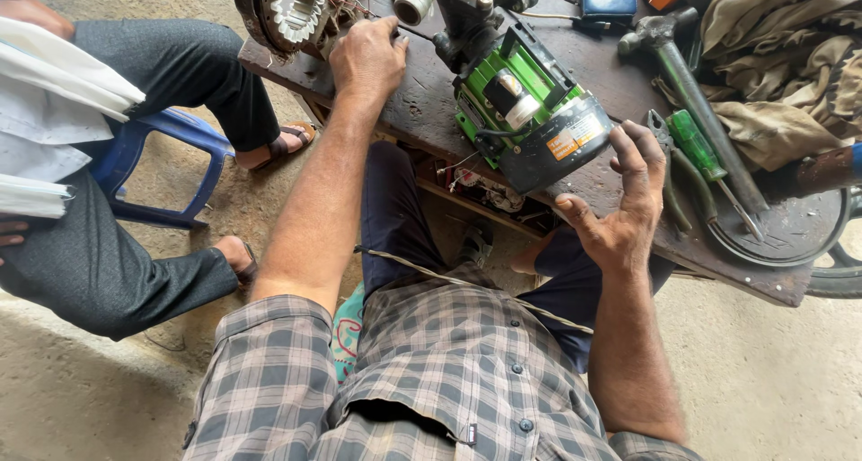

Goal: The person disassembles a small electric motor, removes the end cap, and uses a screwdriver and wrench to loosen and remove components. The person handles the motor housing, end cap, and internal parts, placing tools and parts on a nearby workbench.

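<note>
A green and black electric pump motor (530,111) lies tilted on a dark wooden workbench (431,102), its black end cover pointing toward me. My right hand (624,201) is beside that cover, fingers spread, with the fingertips touching its rim. My left hand (366,59) rests knuckles-up on the bench farther back, next to a round metal stator (285,10) with copper windings; whether it pinches a thin wire there is unclear.
A hammer (687,75), pliers (669,169) and a green-handled screwdriver (705,151) lie on the bench's right side by a crumpled cloth (790,57) and a round metal lid (795,232). Another person in grey trousers (108,263) sits on a blue stool (157,169) at left.
</note>
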Motion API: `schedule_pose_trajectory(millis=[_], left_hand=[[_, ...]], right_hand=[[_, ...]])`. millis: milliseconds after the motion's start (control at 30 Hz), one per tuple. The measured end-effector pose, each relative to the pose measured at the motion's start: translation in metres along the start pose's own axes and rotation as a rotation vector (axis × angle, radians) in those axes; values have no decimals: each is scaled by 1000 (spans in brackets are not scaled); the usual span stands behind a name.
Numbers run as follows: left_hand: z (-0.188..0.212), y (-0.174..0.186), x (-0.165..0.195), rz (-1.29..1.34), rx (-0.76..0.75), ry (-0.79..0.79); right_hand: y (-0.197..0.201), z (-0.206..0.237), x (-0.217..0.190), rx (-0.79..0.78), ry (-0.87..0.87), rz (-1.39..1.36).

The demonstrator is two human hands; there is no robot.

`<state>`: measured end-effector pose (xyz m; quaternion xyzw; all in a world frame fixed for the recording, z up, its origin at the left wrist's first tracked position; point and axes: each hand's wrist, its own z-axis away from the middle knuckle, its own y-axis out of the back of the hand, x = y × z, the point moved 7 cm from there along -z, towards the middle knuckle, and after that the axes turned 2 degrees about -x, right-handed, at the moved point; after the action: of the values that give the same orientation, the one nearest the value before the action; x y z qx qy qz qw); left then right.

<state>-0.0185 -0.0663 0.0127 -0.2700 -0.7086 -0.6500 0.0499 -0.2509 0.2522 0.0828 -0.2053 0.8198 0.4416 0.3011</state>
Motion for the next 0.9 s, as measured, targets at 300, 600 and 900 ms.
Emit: schedule_pose_trajectory(millis=[300, 600, 900], left_hand=[[-48, -17, 7, 70, 167, -95], [44, -33, 57, 1029, -118, -172], [188, 7, 202, 1110, -680, -485]], right_hand=[[0, -42, 8, 152, 113, 97], [-6, -29, -16, 49, 246, -81], [40, -4, -23, -179, 328, -251]])
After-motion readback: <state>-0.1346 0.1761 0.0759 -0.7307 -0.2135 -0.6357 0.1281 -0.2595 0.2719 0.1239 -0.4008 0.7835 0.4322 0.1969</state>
